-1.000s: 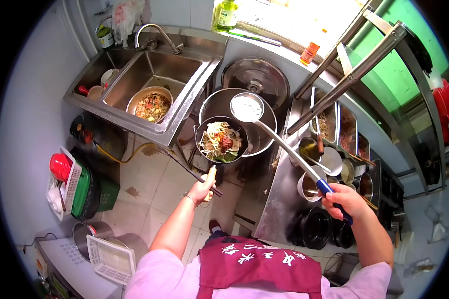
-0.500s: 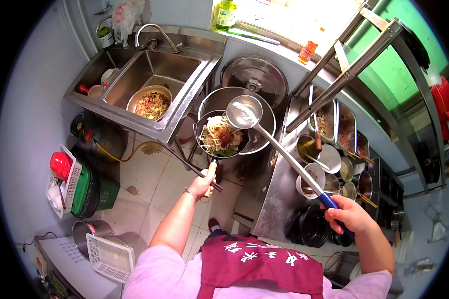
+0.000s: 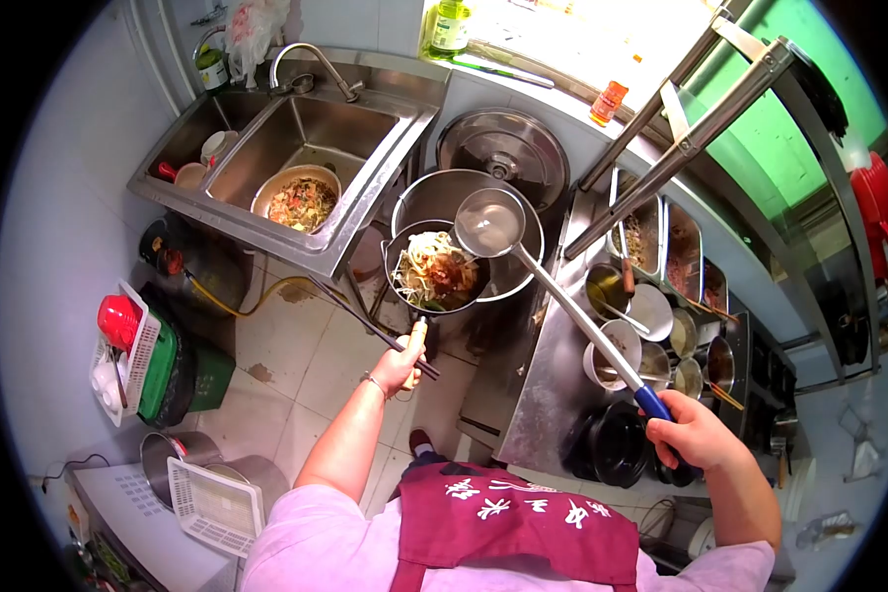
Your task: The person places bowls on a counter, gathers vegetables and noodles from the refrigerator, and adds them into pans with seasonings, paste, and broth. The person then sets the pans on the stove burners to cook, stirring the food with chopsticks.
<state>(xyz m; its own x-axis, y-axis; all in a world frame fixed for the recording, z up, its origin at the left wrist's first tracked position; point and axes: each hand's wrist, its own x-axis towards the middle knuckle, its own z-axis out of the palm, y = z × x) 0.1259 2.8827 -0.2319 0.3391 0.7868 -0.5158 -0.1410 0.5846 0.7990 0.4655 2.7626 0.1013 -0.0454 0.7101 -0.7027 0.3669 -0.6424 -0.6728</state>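
1. In a narrow kitchen, the pan (image 3: 481,280) is held by its handle (image 3: 420,333) in the left hand (image 3: 395,371), whose grip is closed on it, with dark chopsticks (image 3: 375,329) kept in the same hand.
2. Noodles (image 3: 424,249) are seen in the pan, topped with red sauce (image 3: 452,276); the pan is held at the near left edge of the large pot (image 3: 529,215).
3. The ladle (image 3: 490,225) is gripped by its blue end in the right hand (image 3: 696,431), fingers wrapped around it; its bowl, holding pale liquid, is held over the pot, beside the noodles.
4. A lid (image 3: 504,158) is propped upright behind the pot.
5. At left, a bowl (image 3: 263,203) of mixed food is seen in the sink (image 3: 316,126). At right, trays (image 3: 683,253) of food and black bowls (image 3: 617,449) are lined along the steel counter (image 3: 551,407).
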